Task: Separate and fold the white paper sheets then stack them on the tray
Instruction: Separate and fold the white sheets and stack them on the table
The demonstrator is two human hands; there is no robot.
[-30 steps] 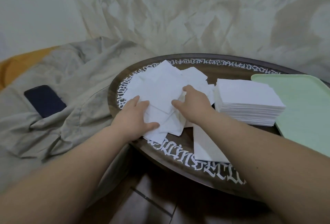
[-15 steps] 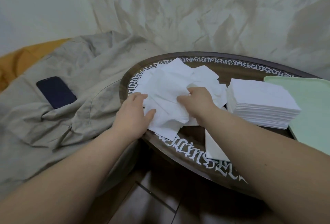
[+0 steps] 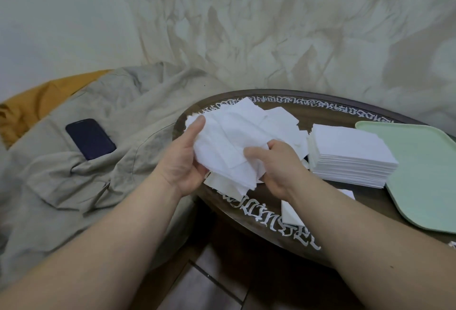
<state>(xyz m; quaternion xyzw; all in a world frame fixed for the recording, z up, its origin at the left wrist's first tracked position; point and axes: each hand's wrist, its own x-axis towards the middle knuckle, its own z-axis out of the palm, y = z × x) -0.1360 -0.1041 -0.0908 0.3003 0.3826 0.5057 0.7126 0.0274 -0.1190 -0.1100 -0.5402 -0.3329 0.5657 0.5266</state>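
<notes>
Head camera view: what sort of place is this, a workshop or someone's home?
Probably a room in a home, not a workshop. A dark phone lies on a rumpled beige cloth, a creased sheet hangs behind, and the paper work is done on a round, ornamented wooden table.

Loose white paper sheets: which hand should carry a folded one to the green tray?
Probably the right hand. It pinches the loose white paper sheets on the side nearer the pale green plastic tray; the left hand grips their far side.
</notes>
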